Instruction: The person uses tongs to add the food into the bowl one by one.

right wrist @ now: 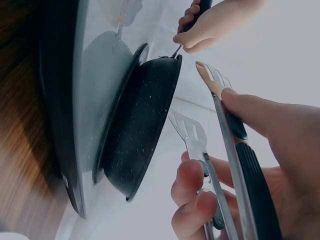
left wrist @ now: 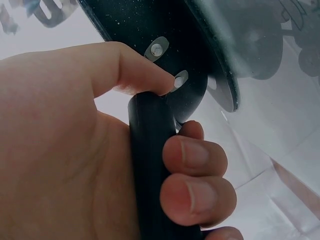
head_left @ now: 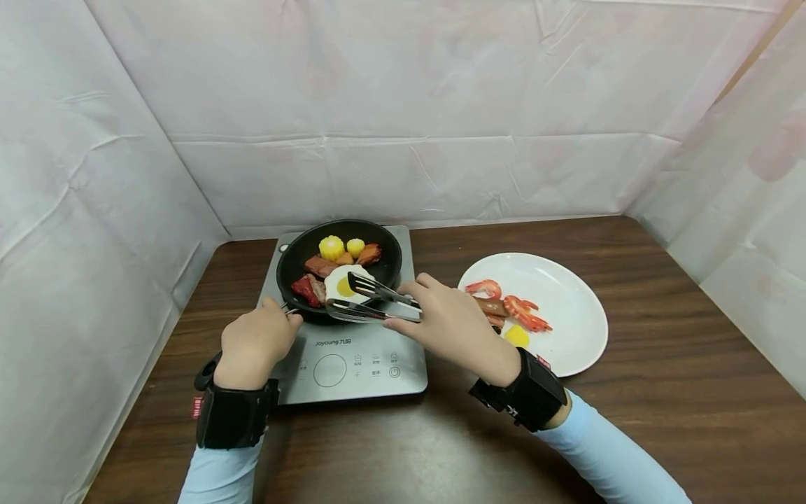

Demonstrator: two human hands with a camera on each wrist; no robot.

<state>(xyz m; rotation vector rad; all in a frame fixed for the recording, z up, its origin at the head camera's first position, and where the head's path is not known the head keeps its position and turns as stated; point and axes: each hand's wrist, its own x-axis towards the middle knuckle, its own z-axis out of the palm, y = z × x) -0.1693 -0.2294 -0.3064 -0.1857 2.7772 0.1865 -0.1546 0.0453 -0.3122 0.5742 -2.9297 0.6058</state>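
Observation:
My left hand grips the black handle of a frying pan, its thumb lying near the rivets. In the pan are a fried egg, corn pieces, browned meat pieces and a dark red piece. My right hand holds metal tongs with black grips. Their two slotted ends are spread apart and overlap the egg and the pan's near edge in the head view. From the right wrist, the pan's base appears angled to the cooker top.
A silver induction cooker sits beneath the pan on the brown wooden table. To the right, a white plate bears shrimp, sausage pieces and a yellow round piece. Pale cloth walls enclose the back and sides.

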